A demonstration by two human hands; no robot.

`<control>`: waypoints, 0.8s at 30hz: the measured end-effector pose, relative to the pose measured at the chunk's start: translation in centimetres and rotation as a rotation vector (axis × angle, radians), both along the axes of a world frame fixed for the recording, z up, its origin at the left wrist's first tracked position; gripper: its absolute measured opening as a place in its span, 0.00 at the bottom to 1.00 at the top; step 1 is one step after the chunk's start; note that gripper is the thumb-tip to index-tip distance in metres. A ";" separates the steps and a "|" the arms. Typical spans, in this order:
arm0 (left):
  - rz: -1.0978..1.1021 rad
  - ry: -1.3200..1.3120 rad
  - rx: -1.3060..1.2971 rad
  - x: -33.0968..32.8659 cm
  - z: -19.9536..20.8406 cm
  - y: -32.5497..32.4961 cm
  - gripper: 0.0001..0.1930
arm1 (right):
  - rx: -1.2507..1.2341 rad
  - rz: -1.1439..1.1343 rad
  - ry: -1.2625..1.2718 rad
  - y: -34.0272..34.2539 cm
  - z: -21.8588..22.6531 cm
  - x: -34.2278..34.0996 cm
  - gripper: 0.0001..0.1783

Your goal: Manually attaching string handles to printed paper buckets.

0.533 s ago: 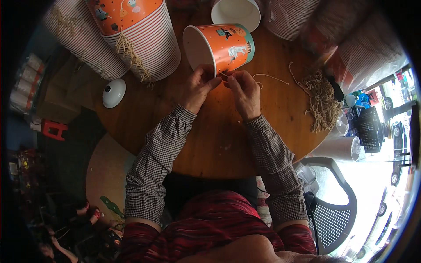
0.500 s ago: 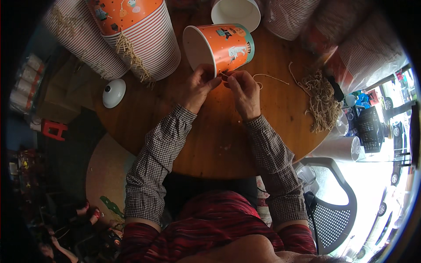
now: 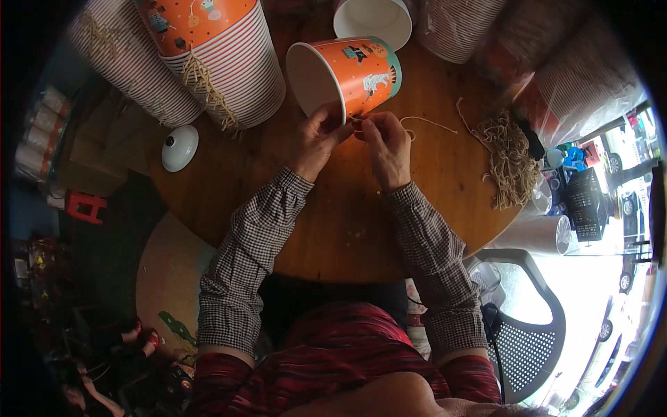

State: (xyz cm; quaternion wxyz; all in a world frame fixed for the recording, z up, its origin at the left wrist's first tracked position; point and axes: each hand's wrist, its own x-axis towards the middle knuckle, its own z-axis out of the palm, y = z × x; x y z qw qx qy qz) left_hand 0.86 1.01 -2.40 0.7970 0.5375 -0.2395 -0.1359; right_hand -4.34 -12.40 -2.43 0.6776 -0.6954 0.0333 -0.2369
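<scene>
An orange paper bucket with cartoon prints and a teal base band lies on its side, its mouth facing left. My left hand grips its near rim, fingers inside the opening and thumb outside. Close beside it, my right hand is closed in a pinch on a thin beige string, at the bucket's wall just beyond the rim. The string's loose end trails to the right over the table. My fingers partly hide where the string meets the bucket.
Tall stacks of nested buckets with string tufts stand at the far left. A white lid lies below them. Another bucket sits at the back. A heap of strings lies right on the wooden table; plastic-wrapped stacks stand beyond.
The bucket has shifted very slightly to the left, its mouth turning a little with my left hand. My right hand stays nearly in place, still pinching.
</scene>
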 end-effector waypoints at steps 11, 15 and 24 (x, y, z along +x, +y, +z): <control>0.001 0.019 -0.011 -0.1 -0.2 0.0 0.20 | 0.203 0.065 0.055 0.5 0.5 -0.2 0.10; 0.019 0.014 0.015 -0.4 0.3 -0.2 0.20 | 0.124 0.041 0.073 0.5 0.7 -0.4 0.11; 0.017 0.004 0.049 -0.1 0.1 -0.2 0.18 | 0.079 0.077 0.086 0.6 1.4 -0.9 0.14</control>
